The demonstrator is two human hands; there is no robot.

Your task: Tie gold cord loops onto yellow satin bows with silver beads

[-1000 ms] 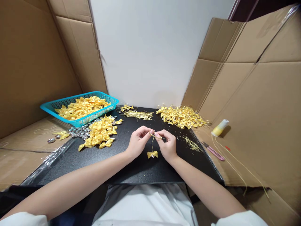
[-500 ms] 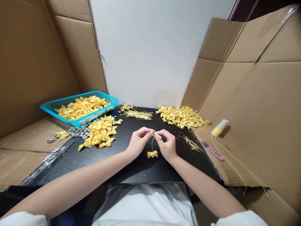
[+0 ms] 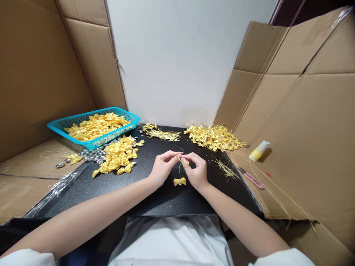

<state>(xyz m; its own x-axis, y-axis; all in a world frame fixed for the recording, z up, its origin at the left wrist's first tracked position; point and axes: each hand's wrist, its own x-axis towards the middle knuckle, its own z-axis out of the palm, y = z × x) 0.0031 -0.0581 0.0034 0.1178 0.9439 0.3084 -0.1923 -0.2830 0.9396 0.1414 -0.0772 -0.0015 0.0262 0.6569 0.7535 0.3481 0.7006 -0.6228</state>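
Over the middle of the black table, my left hand (image 3: 164, 168) and my right hand (image 3: 197, 170) meet at the fingertips, both closed in a pinch. Between them they hold a thin gold cord (image 3: 179, 169), looped at the fingers. From its lower end hangs a yellow ribbon bow (image 3: 179, 181) with a small silver bell-like piece at its centre. Further left lie a heap of loose yellow bows (image 3: 118, 155) and a cluster of shiny silver pieces (image 3: 93, 155). Beyond my hands is a bundle of cut gold cords (image 3: 163, 135).
A turquoise basket (image 3: 94, 142) of yellow bows stands back left. Corded bows (image 3: 213, 136) are piled back right. Cord scraps (image 3: 227, 169), pink-handled snips (image 3: 252, 178) and a thread spool (image 3: 259, 150) lie at right. Cardboard walls (image 3: 305, 122) flank the black table (image 3: 111, 195).
The cord's loop at my fingertips has opened wider and shows more clearly. Both hands have barely shifted, and the bow hangs in the same place.
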